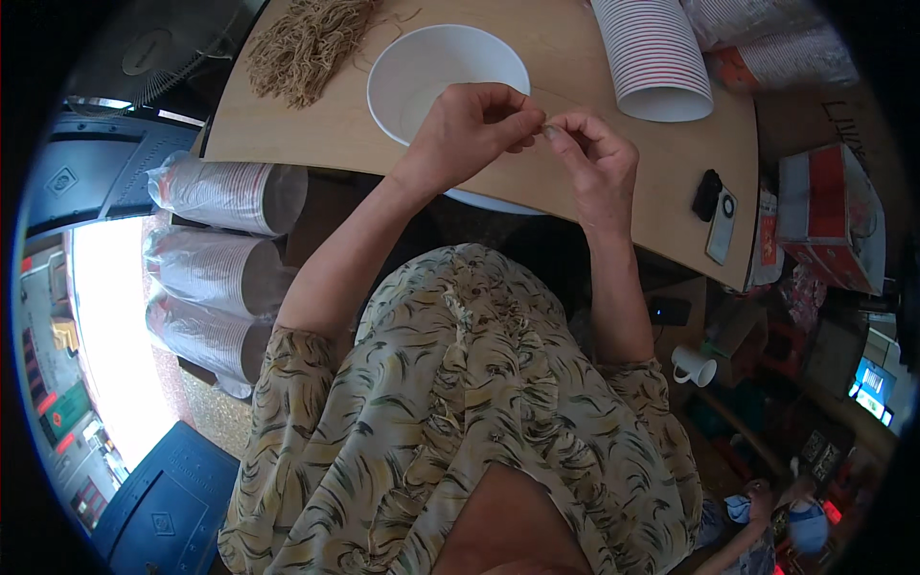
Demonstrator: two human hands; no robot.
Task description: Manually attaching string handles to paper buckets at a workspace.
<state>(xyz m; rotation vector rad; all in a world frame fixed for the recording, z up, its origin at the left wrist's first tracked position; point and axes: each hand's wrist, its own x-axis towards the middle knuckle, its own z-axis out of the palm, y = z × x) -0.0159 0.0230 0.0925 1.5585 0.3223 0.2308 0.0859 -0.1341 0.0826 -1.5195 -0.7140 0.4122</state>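
Note:
My left hand (pixel 470 129) is closed in a pinch, with the thumb pressed to the fingers, in front of a large white paper bucket (pixel 398 72). Against its fingertips my right hand (pixel 594 163) pinches as well, thumb to forefinger. Whatever lies between the two pinches is too small and thin to name. The bucket stands at the table's near edge, partly behind my left hand, and its open mouth faces me. Left of it lies a tangled bundle of tan strings (pixel 305 48), with loose ends trailing toward the bucket.
On the wooden table (pixel 661 192), a stack of striped paper buckets (pixel 656 62) lies at the right, near a black object (pixel 707 195) and a small white remote (pixel 722 230). Plastic-wrapped bucket stacks (pixel 211 278) sit lower left. A white mug (pixel 692 366) and a red-white carton (pixel 829 216) are at right.

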